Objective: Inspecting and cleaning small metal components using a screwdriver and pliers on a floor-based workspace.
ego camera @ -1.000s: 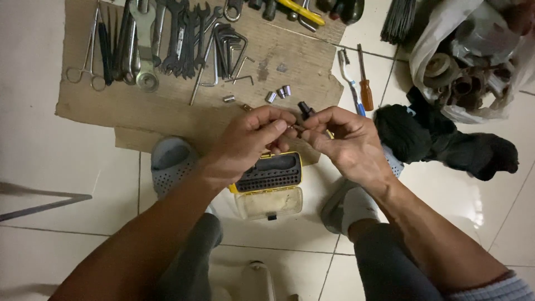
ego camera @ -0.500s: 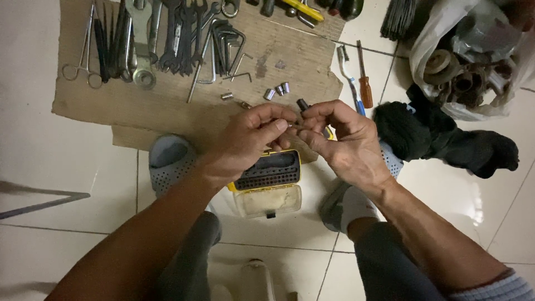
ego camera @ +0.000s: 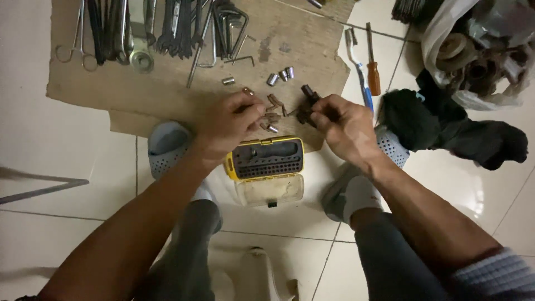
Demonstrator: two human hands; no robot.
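My right hand point(ego camera: 344, 125) grips a small dark driver handle point(ego camera: 307, 103) over the edge of a cardboard sheet point(ego camera: 167, 89). My left hand point(ego camera: 227, 124) hovers beside it with fingers pinched near several small rusty bits point(ego camera: 273, 114) lying on the cardboard; whether it holds one I cannot tell. Below my hands an open yellow bit case point(ego camera: 267, 161) with a clear lid sits on the tiled floor between my feet.
Wrenches, hex keys point(ego camera: 225, 25) and forceps point(ego camera: 72, 50) lie along the cardboard's far side, with small silver sockets point(ego camera: 278, 75) nearer. A toothbrush point(ego camera: 359, 69) and an orange screwdriver point(ego camera: 372, 67) lie to the right, beside black cloth point(ego camera: 446, 131) and a plastic bag point(ego camera: 479, 50).
My hands have separated: the left has moved left toward the loose bits, while the right keeps the dark handle. The view has shifted slightly closer.
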